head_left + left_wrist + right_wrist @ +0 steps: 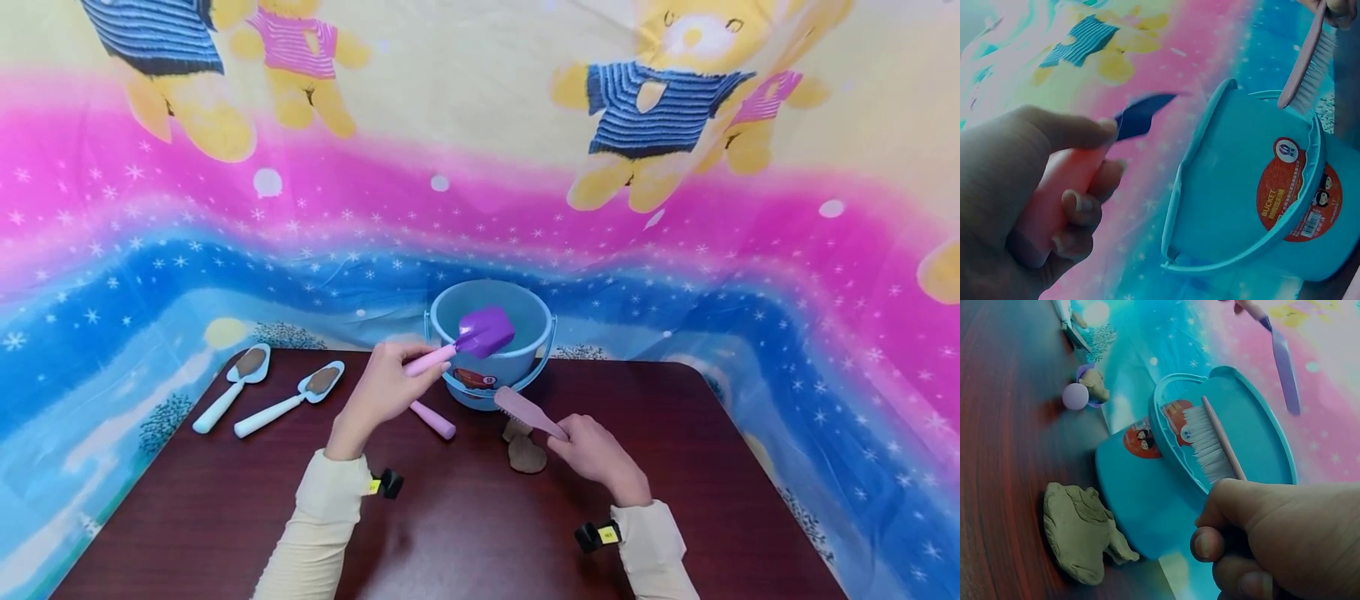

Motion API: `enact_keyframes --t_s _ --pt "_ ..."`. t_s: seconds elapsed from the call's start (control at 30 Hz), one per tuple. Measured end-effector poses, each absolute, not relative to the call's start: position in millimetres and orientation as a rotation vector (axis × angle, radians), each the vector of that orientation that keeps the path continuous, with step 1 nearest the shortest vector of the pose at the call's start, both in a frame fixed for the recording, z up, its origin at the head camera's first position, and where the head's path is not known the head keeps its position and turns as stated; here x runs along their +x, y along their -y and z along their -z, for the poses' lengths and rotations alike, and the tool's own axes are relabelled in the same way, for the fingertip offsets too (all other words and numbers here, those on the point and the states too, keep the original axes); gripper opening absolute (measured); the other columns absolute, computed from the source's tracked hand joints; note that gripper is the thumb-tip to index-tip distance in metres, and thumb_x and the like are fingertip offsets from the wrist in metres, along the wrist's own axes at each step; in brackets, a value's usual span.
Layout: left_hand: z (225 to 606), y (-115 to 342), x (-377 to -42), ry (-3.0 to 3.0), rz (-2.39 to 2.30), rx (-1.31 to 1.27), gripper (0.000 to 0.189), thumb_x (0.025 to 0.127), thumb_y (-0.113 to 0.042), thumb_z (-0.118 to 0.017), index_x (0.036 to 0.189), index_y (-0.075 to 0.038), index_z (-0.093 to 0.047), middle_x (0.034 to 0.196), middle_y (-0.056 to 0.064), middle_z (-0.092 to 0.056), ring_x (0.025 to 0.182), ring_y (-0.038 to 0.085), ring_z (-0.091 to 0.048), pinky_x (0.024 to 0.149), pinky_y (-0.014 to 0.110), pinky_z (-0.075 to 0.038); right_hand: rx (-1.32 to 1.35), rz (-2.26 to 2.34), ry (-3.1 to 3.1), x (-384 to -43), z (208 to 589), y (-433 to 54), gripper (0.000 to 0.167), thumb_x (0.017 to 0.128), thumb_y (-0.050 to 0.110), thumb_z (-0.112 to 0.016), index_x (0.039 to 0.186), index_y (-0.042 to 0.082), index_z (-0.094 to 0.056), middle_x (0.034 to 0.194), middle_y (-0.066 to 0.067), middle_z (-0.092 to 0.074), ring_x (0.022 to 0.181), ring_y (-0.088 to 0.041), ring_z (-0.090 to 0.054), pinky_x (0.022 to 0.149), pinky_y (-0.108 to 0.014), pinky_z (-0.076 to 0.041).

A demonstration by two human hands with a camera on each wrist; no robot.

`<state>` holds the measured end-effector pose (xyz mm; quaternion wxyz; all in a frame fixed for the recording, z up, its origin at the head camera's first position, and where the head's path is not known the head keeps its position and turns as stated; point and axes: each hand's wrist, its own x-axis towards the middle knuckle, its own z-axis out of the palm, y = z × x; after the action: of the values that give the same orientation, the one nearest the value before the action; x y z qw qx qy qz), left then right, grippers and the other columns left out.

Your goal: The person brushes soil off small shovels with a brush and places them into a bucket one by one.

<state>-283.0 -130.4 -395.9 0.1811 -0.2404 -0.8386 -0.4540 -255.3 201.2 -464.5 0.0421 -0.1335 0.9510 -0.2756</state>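
My left hand point(386, 383) grips the pink handle of a small purple toy shovel point(486, 332), held up with its blade over the mouth of a light blue bucket point(517, 367). In the left wrist view the fingers wrap the handle and the thumb lies along it near the blade. My right hand point(596, 454) holds a pink brush point(525, 408) by its handle. Its white bristles point(1207, 444) face the bucket in the right wrist view. Below the brush, beside the bucket's base, flattened brown clay pieces point(527, 456) lie on the table.
Another pink-handled shovel point(433, 420) lies left of the bucket, its purple scoop bearing clay point(1094, 386). Two light blue shovels point(270, 414) with brown lumps on their scoops lie at the back left of the dark wooden table point(465, 517). A printed cloth point(375, 208) hangs behind.
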Motion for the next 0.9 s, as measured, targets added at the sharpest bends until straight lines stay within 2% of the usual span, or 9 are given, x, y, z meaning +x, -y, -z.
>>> enact_keyframes --t_s 0.17,0.23,0.33,0.5,0.67,0.9 --pt "381.3 117.2 -292.2 2.425 1.106 -0.613 0.022 0.088 -0.018 -0.079 0.106 -0.005 -0.077 0.082 0.006 -0.073 0.058 0.015 -0.054 0.054 0.03 -0.048 -0.423 0.818 -2.9 -253.4 465.4 -198.3 0.034 0.095 0.014 -0.065 0.062 0.011 -0.058 0.054 0.003 -0.04 0.048 -0.011 -0.038 0.048 -0.025 -0.034" --pt "376.3 111.5 -295.2 2.452 1.03 -0.598 0.022 0.088 -0.016 -0.078 0.105 -0.003 -0.077 0.082 0.008 -0.073 0.056 0.015 -0.054 0.052 0.029 -0.048 -0.419 0.805 -2.898 -252.4 465.2 -197.1 0.034 0.096 0.014 -0.065 0.062 0.013 -0.057 0.054 0.004 -0.04 0.049 -0.011 -0.038 0.049 -0.025 -0.034" --pt "369.6 102.7 -300.0 2.496 0.894 -0.61 0.021 0.088 -0.013 -0.077 0.105 -0.002 -0.077 0.086 0.011 -0.074 0.058 0.017 -0.057 0.054 0.031 -0.05 -0.415 0.796 -2.899 -251.5 464.8 -195.8 0.034 0.096 0.015 -0.065 0.063 0.014 -0.056 0.055 0.003 -0.04 0.049 -0.011 -0.038 0.05 -0.026 -0.035" --pt "363.6 90.9 -312.3 2.555 0.701 -0.665 0.018 0.087 -0.011 -0.079 0.103 -0.002 -0.077 0.089 0.011 -0.075 0.07 0.023 -0.066 0.065 0.038 -0.056 -0.409 0.81 -2.891 -251.2 465.0 -193.8 0.03 0.096 0.015 -0.066 0.067 0.011 -0.06 0.056 0.002 -0.043 0.05 -0.012 -0.039 0.05 -0.027 -0.036" --pt "363.0 84.8 -329.0 2.57 0.598 -0.687 0.012 0.087 -0.013 -0.081 0.087 -0.004 -0.074 0.076 0.008 -0.07 0.066 0.023 -0.063 0.062 0.036 -0.053 -0.405 0.826 -2.875 -250.1 465.3 -192.9 0.026 0.096 0.014 -0.066 0.072 0.007 -0.065 0.057 0.001 -0.046 0.051 -0.012 -0.041 0.05 -0.027 -0.037" --pt "361.3 76.5 -353.6 2.619 0.59 -0.679 0.034 0.088 -0.016 -0.081 0.066 -0.008 -0.057 0.058 0.003 -0.053 0.058 0.019 -0.054 0.054 0.03 -0.039 -0.421 0.828 -2.864 -251.5 465.5 -193.6 0.029 0.096 0.014 -0.065 0.068 0.007 -0.064 0.054 0.001 -0.043 0.049 -0.012 -0.039 0.048 -0.027 -0.035"
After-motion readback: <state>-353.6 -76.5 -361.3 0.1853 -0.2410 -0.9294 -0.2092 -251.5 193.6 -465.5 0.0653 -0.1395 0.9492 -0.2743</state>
